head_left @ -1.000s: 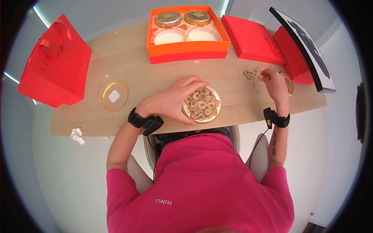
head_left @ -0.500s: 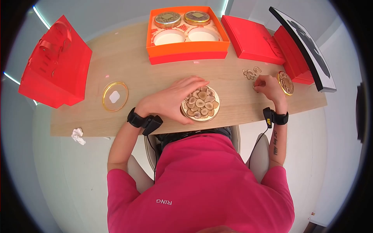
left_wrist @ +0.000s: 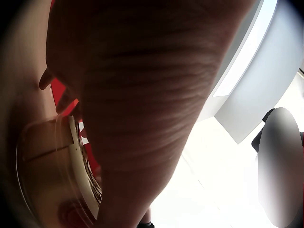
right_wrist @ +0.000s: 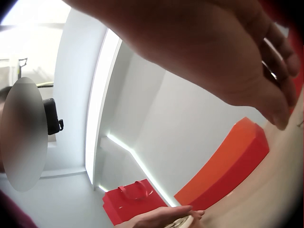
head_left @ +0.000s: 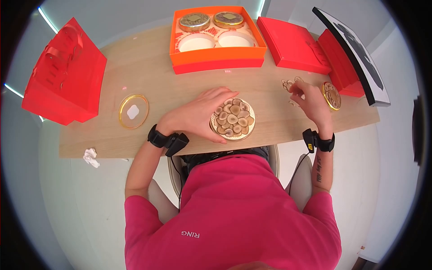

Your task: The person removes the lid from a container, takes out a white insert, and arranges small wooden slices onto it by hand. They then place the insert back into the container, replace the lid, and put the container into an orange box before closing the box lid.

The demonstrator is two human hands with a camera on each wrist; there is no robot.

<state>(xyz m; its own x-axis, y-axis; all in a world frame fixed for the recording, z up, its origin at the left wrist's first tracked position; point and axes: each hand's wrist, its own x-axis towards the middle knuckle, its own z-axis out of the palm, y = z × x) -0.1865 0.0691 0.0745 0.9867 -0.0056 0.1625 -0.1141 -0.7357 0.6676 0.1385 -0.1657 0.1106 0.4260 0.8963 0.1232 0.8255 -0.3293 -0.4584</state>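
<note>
My left hand curls round the side of a round clear jar with brown-edged slices showing on top. In the left wrist view the jar stands beside the palm, its wall partly see-through. My right hand is over the right part of the table, fingers bent and thumb near them, beside a small group of loose slices. One slice lies just below its fingertips. The right wrist view shows the hand with no object visible between the fingers.
An orange-red box at the back holds two round tins beside two empty round wells. A gold-rimmed lid and red bag are at left. Another slice-filled round container, red boxes and a framed picture stand right.
My right hand has come left from near the right-hand container, touched a slice below the group, then moved slightly up towards the group. My left hand keeps its grip on the jar.
</note>
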